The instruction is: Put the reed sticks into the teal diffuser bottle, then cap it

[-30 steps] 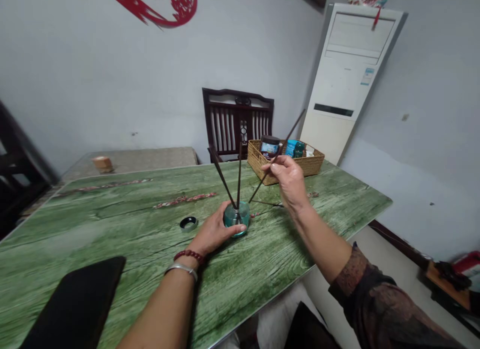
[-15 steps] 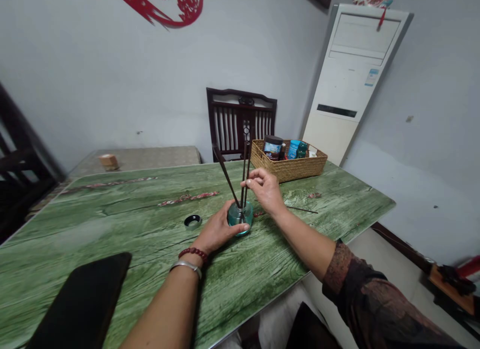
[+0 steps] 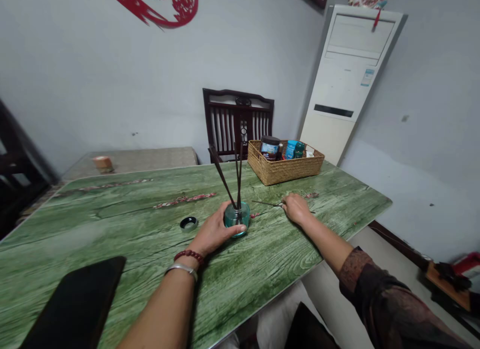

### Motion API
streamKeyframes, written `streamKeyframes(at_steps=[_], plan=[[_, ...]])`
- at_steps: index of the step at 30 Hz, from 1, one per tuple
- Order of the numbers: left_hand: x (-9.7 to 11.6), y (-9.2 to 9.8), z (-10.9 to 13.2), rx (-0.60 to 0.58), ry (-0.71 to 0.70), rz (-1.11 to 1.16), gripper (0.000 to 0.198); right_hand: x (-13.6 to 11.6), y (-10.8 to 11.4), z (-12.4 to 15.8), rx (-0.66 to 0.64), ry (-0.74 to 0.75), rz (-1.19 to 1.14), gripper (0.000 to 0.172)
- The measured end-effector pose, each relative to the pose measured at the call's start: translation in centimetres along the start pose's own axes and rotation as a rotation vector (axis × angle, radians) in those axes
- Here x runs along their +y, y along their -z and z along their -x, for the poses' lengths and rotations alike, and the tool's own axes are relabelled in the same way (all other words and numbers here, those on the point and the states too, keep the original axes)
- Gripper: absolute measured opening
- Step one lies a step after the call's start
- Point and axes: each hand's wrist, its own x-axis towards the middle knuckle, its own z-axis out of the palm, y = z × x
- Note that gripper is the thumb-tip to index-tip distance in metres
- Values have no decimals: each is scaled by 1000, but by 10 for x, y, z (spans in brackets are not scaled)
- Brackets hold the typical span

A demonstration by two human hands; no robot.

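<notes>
Your left grip (image 3: pixel 214 230) wraps the glass jar (image 3: pixel 240 218) on the worktop (image 3: pixel 150 264), presumably steadying it under its leaning sticks (image 3: pixel 225 183); your right grip (image 3: pixel 296 208) is at the loose stick (image 3: pixel 262 203), though whether pinching I cannot tell.

Passage between bottle (image 3: pixel 242 217) and right hand (image 3: pixel 297 209); dark sticks (image 3: pixel 239 189) obstruct above bottle, basket (image 3: pixel 290 171) beyond hand.
</notes>
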Motion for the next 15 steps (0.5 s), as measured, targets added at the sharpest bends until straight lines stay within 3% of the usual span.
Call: streamKeyframes(at_steps=[4,9,12,15], plan=[[0,0,0,8,-7,-7,65,-1,-5,3,2,-17,9,24],[3,1,1,16,6,8,64,-2,3,4,35,-51,-40,25],[5,2,2,1,16,17,67,-1,18,-1,180,-82,-307,18],[5,2,1,-4,23,-10,69,-7,43,-9,360,-68,-737,15]])
